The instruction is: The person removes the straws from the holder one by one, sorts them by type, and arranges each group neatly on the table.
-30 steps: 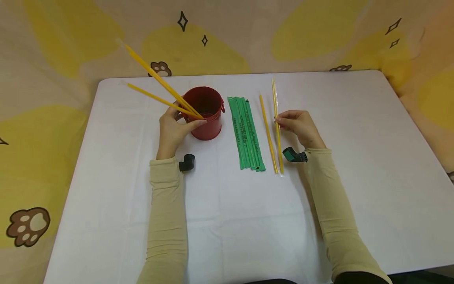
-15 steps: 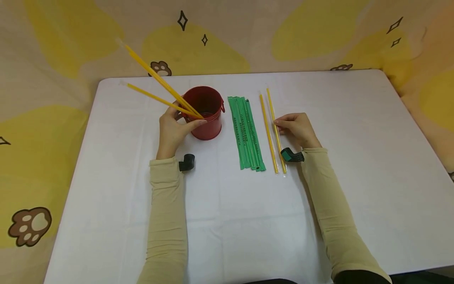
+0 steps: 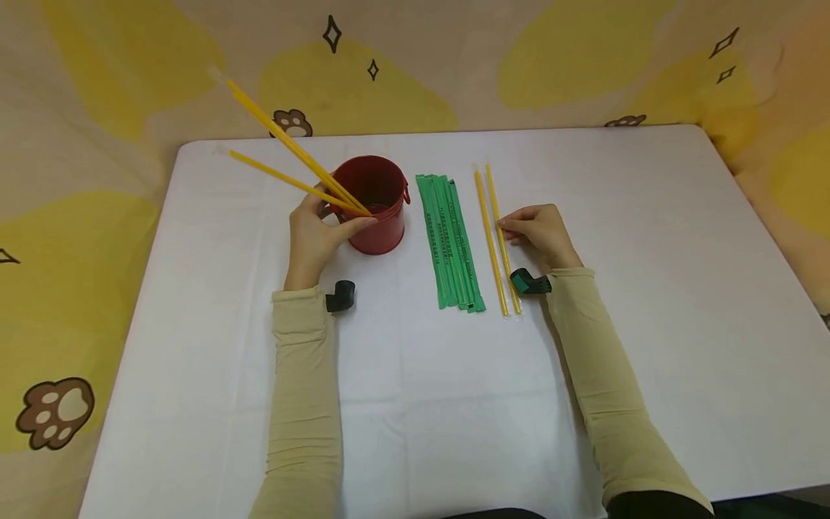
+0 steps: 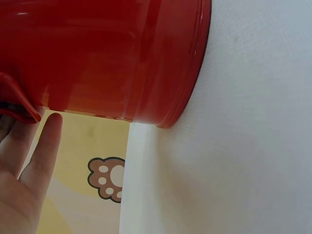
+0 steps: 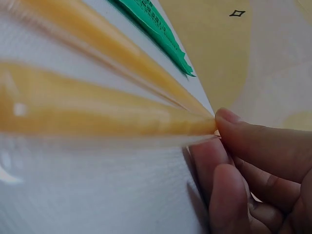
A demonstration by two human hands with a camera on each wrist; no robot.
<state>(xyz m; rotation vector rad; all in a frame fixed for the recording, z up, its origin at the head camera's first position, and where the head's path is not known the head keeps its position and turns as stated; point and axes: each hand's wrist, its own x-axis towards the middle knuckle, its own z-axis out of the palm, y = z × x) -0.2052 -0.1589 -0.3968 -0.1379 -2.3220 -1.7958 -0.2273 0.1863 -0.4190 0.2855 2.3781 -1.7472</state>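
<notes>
White table (image 3: 415,432): left hand (image 3: 315,241) grips a red bucket (image 3: 382,234), right hand (image 3: 540,232) pinches a yellow straw (image 3: 505,252), and green packets (image 3: 450,245) lie between them.

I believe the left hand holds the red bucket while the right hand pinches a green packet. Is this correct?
Not quite: the right hand pinches a yellow straw, as the right wrist view shows. The left hand does hold the red bucket.

A beige fabric backdrop (image 3: 480,43) with yellow blotches (image 3: 577,61), brown paw prints (image 3: 55,414) and black-outlined stars (image 3: 332,34) rose behind a white cloth-covered table (image 3: 441,404).
</notes>
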